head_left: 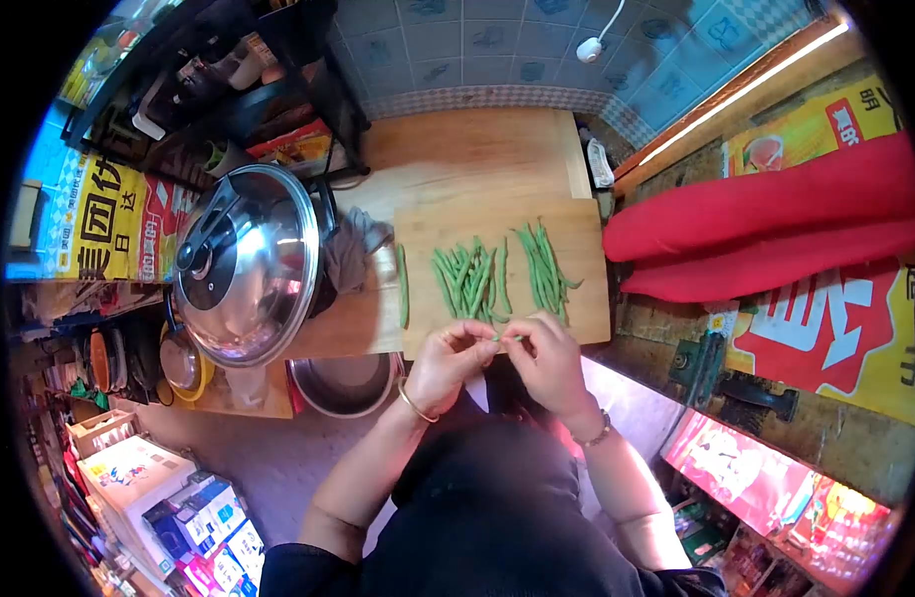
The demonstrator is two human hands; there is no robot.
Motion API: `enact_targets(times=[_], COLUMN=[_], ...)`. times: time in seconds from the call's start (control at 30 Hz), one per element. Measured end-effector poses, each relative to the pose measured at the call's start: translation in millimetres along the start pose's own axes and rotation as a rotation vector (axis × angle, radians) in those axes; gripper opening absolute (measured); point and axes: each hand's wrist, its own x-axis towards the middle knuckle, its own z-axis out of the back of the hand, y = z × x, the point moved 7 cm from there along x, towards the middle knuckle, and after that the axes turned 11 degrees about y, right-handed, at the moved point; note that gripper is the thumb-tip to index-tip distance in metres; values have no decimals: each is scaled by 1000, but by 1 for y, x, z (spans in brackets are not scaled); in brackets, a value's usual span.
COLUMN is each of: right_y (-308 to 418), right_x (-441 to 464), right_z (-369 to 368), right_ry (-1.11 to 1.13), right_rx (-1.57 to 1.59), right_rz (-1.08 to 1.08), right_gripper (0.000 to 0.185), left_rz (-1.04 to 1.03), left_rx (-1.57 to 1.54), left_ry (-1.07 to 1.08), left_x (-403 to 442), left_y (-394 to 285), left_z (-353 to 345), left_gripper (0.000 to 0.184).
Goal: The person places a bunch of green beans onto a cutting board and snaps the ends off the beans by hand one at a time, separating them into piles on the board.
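My left hand [450, 363] and my right hand [547, 360] meet at the near edge of a wooden cutting board [587, 328]. Thumb and fingers of each are pinched on a small piece of green bean [518, 338], mostly covered by the fingertips. Beyond them, a pile of green beans [464, 279] lies in the middle of the board. To its right is a second bunch of green beans [545, 269]. One single bean [403, 287] rests along the board's left edge.
Left of the board stands a pan with a shiny domed lid [269, 269], a grey cloth [350, 249] beside it. Below the counter edge is a round metal basin [345, 383]. A red padded cloth [766, 224] lies on the right-hand surface. A black rack [318, 90] rises at the back left.
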Motion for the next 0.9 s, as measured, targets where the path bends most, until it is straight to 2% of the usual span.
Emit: enact_targets(times=[0.07,0.1,0.13,0.17,0.2,0.23,0.27,0.33,0.4,0.43,0.47,0.5,0.63,0.67,0.73,0.83,0.87,0.9], right_y=[9,9,5,-2,-8,-16,-22,-67,-135,-160,-201,-235,-329,-343,-358,-342,-342,-346], right_x=[-5,-10,-16,-21,-26,-32,-41,-66,-107,-124,-152,-179,-214,-211,-187,-148,-151,-155], right_z=[-9,-15,-20,-27,-34,-36,-37,-38,-45,-49,-56,-69,-96,-101,-107,-102,-104,-94], right_ry=[29,23,24,69,112,151,147,77,-68,-71,-111,-157,-264,-270,-457,-510,-513,-525], right_rx=[-199,-250,-249,-192,-135,-72,-75,52,130,131,391,655,850,858,1111,1282,1287,1084], right_rz=[140,223,224,160,95,1,-4,-262,-417,-427,-678,-927,-1090,-1098,-1002,-1104,-1111,-1114], right_gripper=[12,12,12,11,11,10,10,9,8,8,10,11,16,16,21,28,28,26], left_rz=[14,12,-28,-66,-122,-178,-233,-318,-340,-315,-301,-265,-143,-126,-146,-136,-127,-121], left_rx=[-347,-347,-468,-588,-574,-574,-575,-540,-601,-614,-616,-602,-441,-375,-316,-324,-108,107], left_ry=[-16,-18,-109,-199,-196,-295,-393,-509,-529,-567,-565,-556,-551,-559,-486,-604,-610,-607], left_x=[-2,-2,-1,0,2,2,4,8,20,27,38,50,105,116,141,152,152,153], left_y=[15,17,19,21,17,10,3,-3,5,14,22,32,66,73,81,95,96,97], left_z=[-2,-1,5,13,22,39,56,100,137,150,161,170,190,194,200,208,213,219], left_gripper=[9,9,7,5,8,9,10,11,11,11,11,11,13,14,17,19,24,32])
